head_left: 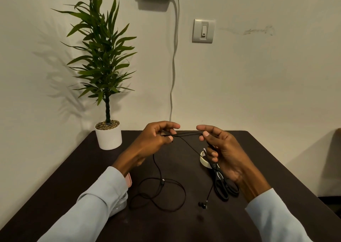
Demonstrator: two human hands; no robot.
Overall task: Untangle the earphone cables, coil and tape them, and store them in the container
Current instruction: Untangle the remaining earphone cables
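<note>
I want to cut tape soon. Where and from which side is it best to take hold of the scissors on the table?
Probably by the black handle loops, coming from the near side. The scissors lie flat with the loops toward the person and the blades pointing away toward the tape roll. The right hand hovers above them but holds the earphone cable.

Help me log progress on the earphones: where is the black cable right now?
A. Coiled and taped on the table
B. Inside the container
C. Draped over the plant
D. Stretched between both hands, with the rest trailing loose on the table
D: the left hand and right hand pinch the earphone cable taut between them, while loose loops lie on the table.
</note>
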